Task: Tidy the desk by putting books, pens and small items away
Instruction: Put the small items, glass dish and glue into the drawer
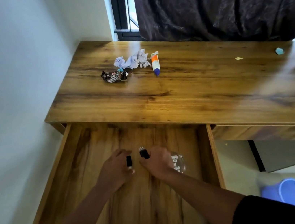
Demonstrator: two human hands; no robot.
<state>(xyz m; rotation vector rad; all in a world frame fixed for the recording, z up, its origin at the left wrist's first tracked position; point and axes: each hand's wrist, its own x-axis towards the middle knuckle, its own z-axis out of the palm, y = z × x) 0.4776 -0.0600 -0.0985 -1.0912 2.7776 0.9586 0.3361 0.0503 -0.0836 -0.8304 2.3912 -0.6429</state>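
- both hands down in the open drawer (61,181)
- left hand (115,168) pinching a small black tube (129,161)
- right hand (157,162) gripping a black plug (144,153)
- glue (155,63) and wrapper (114,76) far back on the desk (187,91)

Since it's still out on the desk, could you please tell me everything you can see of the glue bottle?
The glue bottle is a slim white plastic bottle with an orange label band and a blue tip. It lies on its side on the wooden desk, tip pointing toward the desk's front edge. Its far end lies against the crumpled paper. Neither hand touches it. Its label text is too small to read.
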